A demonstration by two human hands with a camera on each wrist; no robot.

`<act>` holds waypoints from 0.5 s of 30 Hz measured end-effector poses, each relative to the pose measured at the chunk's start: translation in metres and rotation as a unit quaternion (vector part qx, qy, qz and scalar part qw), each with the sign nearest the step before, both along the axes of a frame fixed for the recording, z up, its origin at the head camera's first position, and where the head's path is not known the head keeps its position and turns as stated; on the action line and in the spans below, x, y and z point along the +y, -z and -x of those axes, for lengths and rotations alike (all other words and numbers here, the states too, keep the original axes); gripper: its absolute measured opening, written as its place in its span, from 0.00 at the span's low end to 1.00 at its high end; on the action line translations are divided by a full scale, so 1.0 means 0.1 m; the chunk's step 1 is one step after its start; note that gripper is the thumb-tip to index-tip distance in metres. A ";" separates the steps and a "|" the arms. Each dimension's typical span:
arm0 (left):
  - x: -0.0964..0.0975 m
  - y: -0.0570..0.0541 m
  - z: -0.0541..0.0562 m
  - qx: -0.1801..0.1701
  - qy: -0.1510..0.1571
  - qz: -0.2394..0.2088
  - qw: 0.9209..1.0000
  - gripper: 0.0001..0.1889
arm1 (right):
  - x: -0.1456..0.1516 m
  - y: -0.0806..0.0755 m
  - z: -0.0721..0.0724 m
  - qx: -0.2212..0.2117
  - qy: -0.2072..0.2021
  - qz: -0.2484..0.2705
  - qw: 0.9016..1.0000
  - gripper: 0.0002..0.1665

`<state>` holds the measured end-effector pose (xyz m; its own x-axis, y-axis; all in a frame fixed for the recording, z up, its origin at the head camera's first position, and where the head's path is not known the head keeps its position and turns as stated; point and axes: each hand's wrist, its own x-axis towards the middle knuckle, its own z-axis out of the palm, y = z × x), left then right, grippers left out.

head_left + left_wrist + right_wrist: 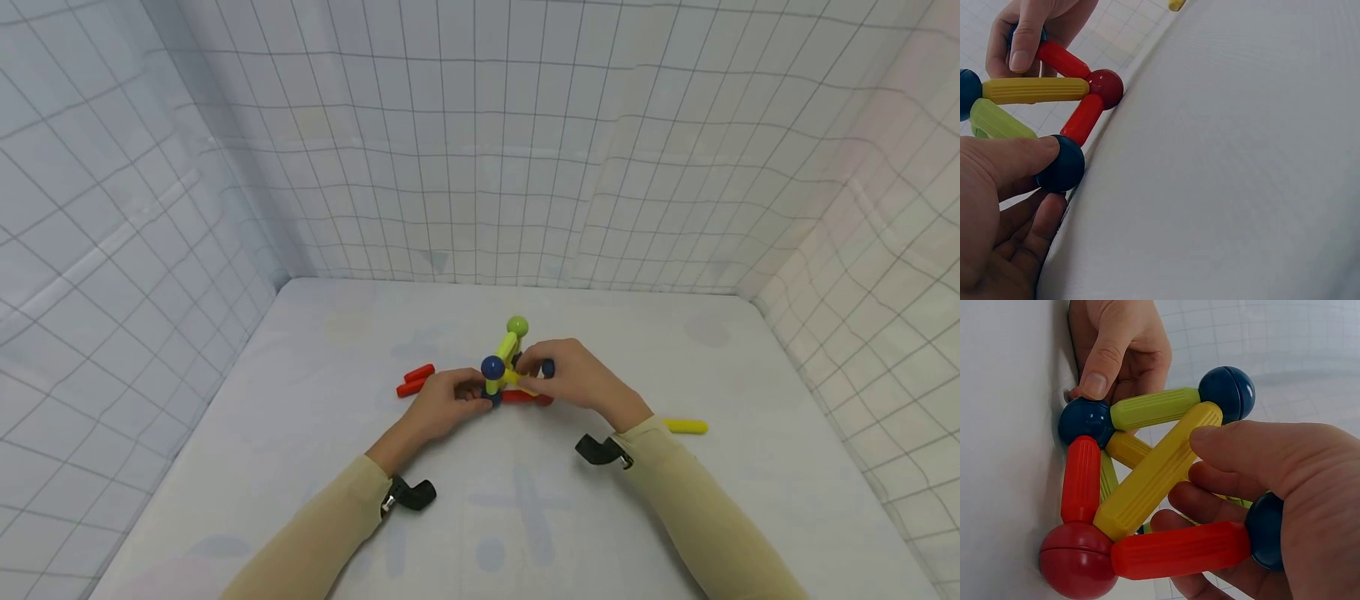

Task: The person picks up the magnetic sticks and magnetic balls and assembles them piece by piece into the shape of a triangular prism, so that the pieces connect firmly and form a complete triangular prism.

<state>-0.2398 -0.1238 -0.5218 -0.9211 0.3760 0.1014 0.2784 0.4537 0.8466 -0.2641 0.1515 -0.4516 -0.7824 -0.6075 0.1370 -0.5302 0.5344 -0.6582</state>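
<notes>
A frame of coloured rods and balls stands on the table between the hands. The left hand (442,404) pinches a dark blue ball (1063,165) at the frame's base, thumb on one side and fingers on the other. From that ball a short red rod (1080,481) runs to a red ball (1079,561). A yellow rod (1157,472) slants from the red ball up to another blue ball (1227,394). The right hand (570,375) pinches this yellow rod near its upper end. A light green ball (517,327) tops the far side.
Two loose red rods (418,372) lie left of the frame on the white table (480,517). A loose yellow rod (686,427) lies beside the right sleeve. White sheets with a dark grid (480,167) surround the table at the back and sides.
</notes>
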 end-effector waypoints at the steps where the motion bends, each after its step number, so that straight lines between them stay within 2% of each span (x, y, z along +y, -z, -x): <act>1: 0.00 0.00 0.00 0.001 0.001 0.000 1.000 0.17 | 0.00 0.00 0.00 0.001 0.000 0.001 1.000 0.05; 15: 0.00 -0.05 0.01 -0.005 0.006 0.008 1.000 0.17 | -0.02 0.08 0.04 0.028 0.008 0.034 0.999 0.13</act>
<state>-0.2407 -0.1235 -0.5171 -0.9175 0.3881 0.0870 0.2760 0.4636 0.8419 -0.2684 0.1500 -0.4592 -0.7816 -0.5829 0.2220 -0.5597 0.4982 -0.6622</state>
